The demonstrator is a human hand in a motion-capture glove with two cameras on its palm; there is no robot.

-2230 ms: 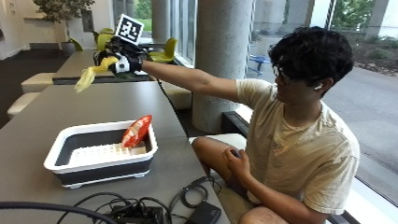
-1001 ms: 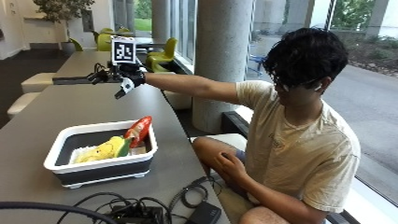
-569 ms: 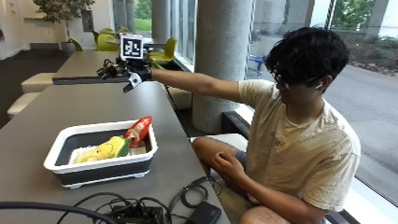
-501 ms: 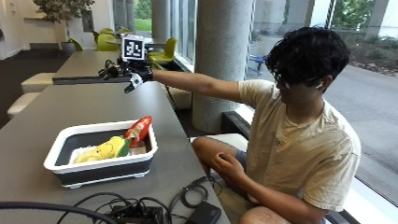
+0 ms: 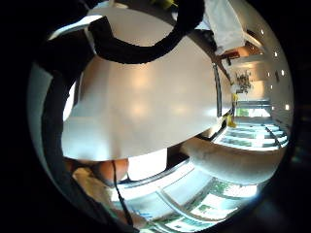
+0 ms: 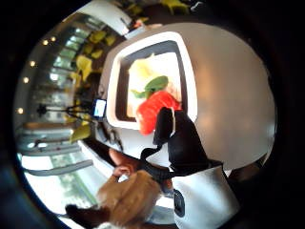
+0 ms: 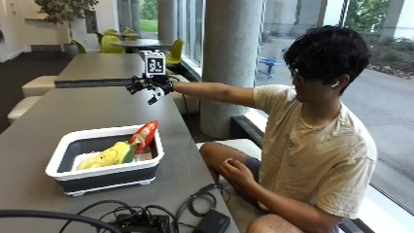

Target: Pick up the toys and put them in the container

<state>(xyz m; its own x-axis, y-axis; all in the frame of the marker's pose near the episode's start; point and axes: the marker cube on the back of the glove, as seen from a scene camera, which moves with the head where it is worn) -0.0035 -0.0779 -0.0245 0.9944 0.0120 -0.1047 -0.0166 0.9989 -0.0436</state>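
A white-rimmed dark container stands on the near part of the grey table. In it lie a yellow toy and a red toy that leans on the right wall. My gloved right hand hovers above the table's far end, well away from the container, with its fingers relaxed and nothing in them. In the thumb side palm view the container shows with the red toy and a green and yellow toy inside it. A gloved finger crosses that view.
Black cables and a power brick lie at the table's near edge. A concrete pillar stands right of the table. The person sits on a bench at the right, bare hand on the lap. More tables and yellow chairs stand behind.
The yellow toy that the hand held over the table's far end now lies in the container. The hand, holding nothing, has drifted slightly right.
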